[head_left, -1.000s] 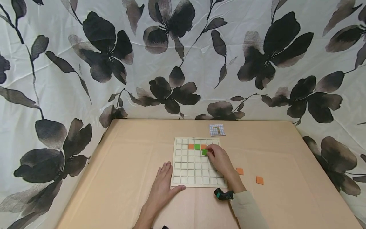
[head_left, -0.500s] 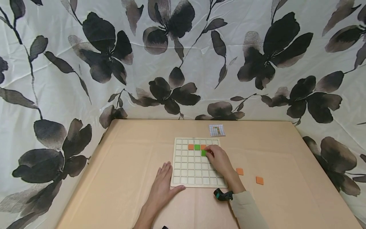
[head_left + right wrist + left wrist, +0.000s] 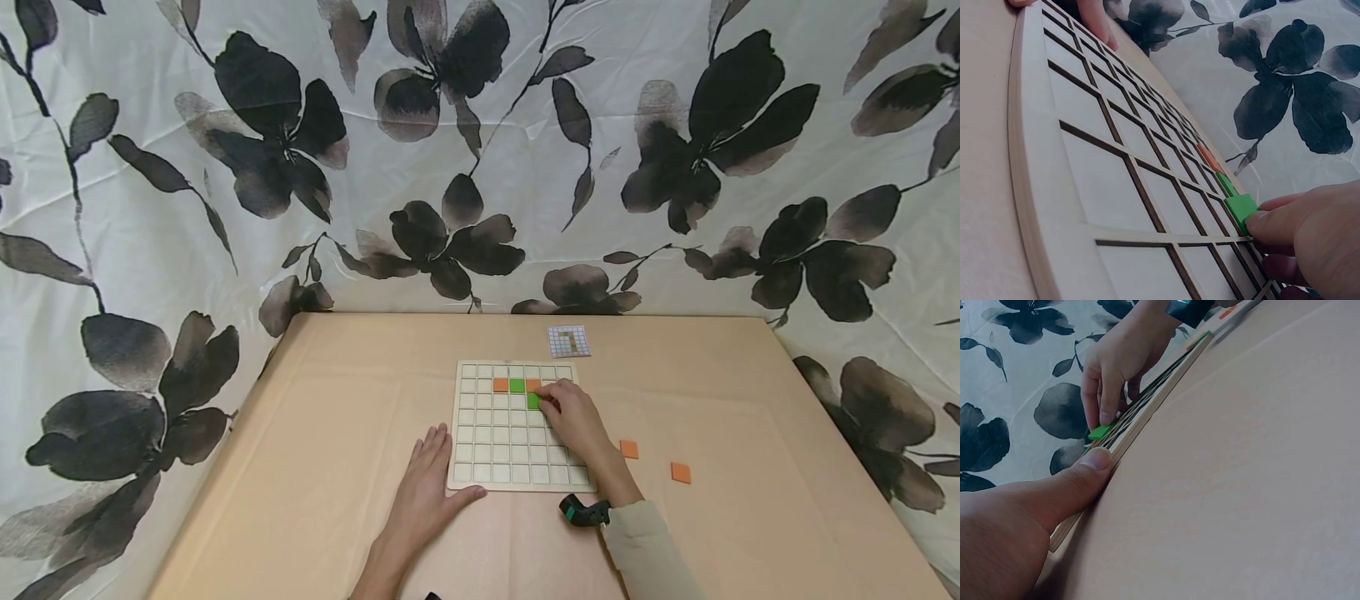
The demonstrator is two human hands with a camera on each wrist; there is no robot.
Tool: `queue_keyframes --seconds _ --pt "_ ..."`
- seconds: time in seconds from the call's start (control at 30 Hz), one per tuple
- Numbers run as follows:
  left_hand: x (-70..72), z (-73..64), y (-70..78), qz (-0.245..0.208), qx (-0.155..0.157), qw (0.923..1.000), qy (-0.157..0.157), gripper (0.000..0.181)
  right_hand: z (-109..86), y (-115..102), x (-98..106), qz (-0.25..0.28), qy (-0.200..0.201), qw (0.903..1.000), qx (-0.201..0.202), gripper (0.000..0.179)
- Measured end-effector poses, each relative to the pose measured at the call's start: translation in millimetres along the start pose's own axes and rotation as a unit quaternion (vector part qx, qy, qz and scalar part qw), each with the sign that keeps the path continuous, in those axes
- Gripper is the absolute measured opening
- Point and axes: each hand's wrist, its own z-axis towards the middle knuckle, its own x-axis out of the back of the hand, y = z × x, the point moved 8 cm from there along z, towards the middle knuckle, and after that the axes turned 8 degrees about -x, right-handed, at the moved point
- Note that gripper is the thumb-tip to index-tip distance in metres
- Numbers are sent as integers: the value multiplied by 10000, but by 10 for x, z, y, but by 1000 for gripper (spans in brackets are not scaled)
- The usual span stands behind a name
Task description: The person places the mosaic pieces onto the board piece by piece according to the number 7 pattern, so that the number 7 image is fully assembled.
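Observation:
My right hand point(image 3: 576, 417) pinches a green square tile point(image 3: 1239, 206) between thumb and fingers. In the right wrist view that tile sits tilted over the grid of a pale wooden board point(image 3: 491, 454). One row of the board holds an orange tile point(image 3: 500, 385), a green tile point(image 3: 517, 386) and a second orange tile point(image 3: 532, 385), the last just beyond the pinched one. My left hand point(image 3: 429, 483) lies along the board's left side with its fingers extended. Its thumb point(image 3: 1094, 459) rests on the near edge of the board.
A small card point(image 3: 568, 342) printed with a coloured grid pattern lies beyond the board. Two loose orange tiles lie to the right, one point(image 3: 628, 450) near my right wrist and another point(image 3: 680, 472) farther out. Floral cloth point(image 3: 450, 167) hangs behind the table point(image 3: 750, 400).
The pinched green tile has shifted slightly left and toward me, coming below the second orange tile. My left hand and the board have stayed in place.

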Motion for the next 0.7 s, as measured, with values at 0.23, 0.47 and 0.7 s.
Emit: queue_keyframes --seconds 0.23,0.47,0.7 --pt "31 -15 19 170 -143 9996 145 103 -19 -22 -7 -115 101 9997 214 20" --pt "59 -21 27 208 -190 9994 196 102 -47 -70 19 -172 303 9983 459 16" --pt "60 -36 19 129 -168 9997 126 101 -56 -37 -13 -16 -11 10000 61 20"
